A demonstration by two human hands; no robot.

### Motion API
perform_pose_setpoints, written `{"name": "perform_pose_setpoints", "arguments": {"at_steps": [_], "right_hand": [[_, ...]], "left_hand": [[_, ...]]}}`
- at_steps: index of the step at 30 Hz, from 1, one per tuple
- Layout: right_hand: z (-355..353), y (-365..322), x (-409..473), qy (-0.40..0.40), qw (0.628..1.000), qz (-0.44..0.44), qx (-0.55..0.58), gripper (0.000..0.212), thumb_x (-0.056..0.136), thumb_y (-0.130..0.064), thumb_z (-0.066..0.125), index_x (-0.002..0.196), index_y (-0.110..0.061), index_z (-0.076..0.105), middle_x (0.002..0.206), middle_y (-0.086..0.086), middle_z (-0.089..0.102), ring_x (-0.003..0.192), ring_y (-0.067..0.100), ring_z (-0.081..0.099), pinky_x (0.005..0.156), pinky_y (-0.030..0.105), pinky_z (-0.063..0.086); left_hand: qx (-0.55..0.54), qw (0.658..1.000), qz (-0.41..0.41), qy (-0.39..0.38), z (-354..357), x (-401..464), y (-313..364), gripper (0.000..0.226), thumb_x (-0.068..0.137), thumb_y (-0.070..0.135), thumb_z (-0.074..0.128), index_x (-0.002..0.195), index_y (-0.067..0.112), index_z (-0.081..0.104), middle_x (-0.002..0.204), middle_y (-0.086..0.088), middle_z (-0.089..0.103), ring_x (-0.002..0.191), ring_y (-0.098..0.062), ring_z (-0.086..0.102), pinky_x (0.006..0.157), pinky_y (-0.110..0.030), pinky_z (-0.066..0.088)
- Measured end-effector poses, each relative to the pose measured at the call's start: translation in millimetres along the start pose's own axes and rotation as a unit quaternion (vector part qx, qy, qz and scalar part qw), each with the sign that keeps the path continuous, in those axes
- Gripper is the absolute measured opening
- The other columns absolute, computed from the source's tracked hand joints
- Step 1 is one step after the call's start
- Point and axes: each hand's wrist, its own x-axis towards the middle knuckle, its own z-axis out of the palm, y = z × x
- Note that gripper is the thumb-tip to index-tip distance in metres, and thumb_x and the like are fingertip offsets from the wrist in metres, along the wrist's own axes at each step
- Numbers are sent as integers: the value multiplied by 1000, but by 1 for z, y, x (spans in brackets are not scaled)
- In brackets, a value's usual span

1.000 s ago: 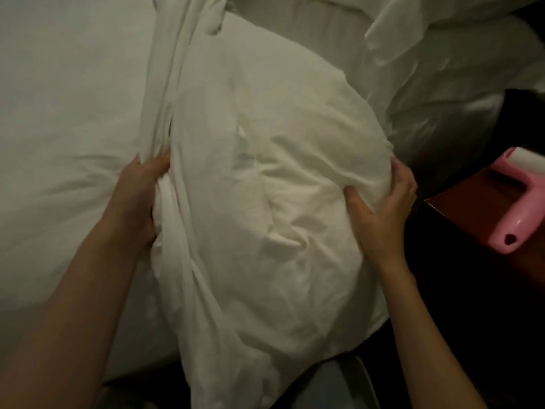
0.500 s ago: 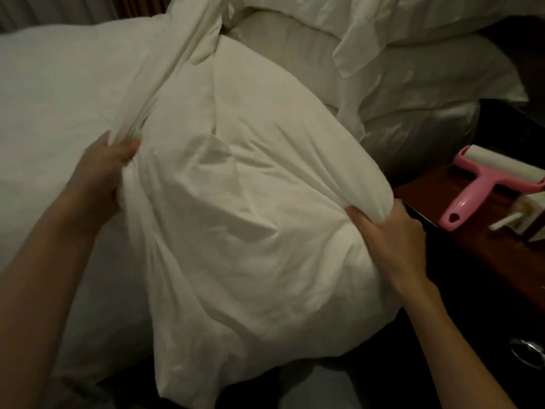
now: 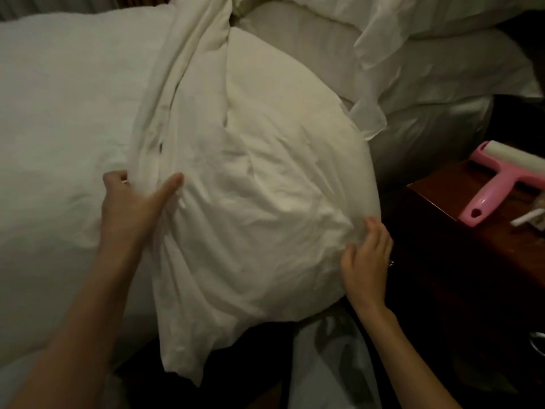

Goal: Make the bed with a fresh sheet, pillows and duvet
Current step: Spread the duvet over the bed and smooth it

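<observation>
Pillow [image 3: 265, 187] sits half-cased: your left hand [image 3: 129, 202] pinches the bunched pillowcase [image 3: 165, 137], right hand [image 3: 365, 255] rests released; slack cloth may slip off.

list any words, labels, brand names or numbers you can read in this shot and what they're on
None can be read.
Pillow, held at its sides by the left hand and right hand: plain white cloth, no tag or print showing.
Pink lint roller on the wooden nightstand: no lettering visible.
Small pale objects beside the roller: too blurred and cut off to read.
</observation>
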Motion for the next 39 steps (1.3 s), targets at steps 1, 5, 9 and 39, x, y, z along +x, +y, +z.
{"name": "perform_pose_setpoints", "arguments": {"at_steps": [1, 5, 9, 39], "right_hand": [[-1, -15, 4, 21, 997, -69, 32, 48, 87, -8, 51, 134, -1, 43, 141, 18, 39, 130, 31, 35, 111, 45, 31], [14, -82, 37, -3, 965, -256, 58, 46, 88, -15, 46, 133, -5, 51, 141, 14, 47, 137, 27, 34, 114, 50, 25], [33, -134, 54, -41, 944, -324, 43, 46, 98, -28, 34, 141, -17, 45, 151, 0, 39, 145, 14, 23, 119, 48, 8], [76, -328, 253, -193, 919, -279, -203, 40, 96, -47, 39, 101, -16, 64, 106, 3, 63, 96, 24, 59, 77, 34, 44]], "left_hand": [[31, 999, -4, -6, 2, -4, 0, 81, 69, 51, 78, 127, 8, 41, 128, -13, 55, 115, -29, 54, 94, -41, 46], [56, 997, 17, -57, -4, -12, -1, 81, 65, 54, 78, 121, 3, 53, 122, -20, 59, 111, -34, 57, 89, -49, 50], [-84, 993, 83, -11, -42, -16, 3, 42, 75, 46, 61, 93, 9, 68, 91, -16, 69, 81, -23, 62, 74, -43, 51], [380, 903, 193, -61, 50, 204, 94, 60, 96, 47, 39, 139, 8, 24, 130, -10, 49, 113, -30, 54, 86, -35, 43]]}}
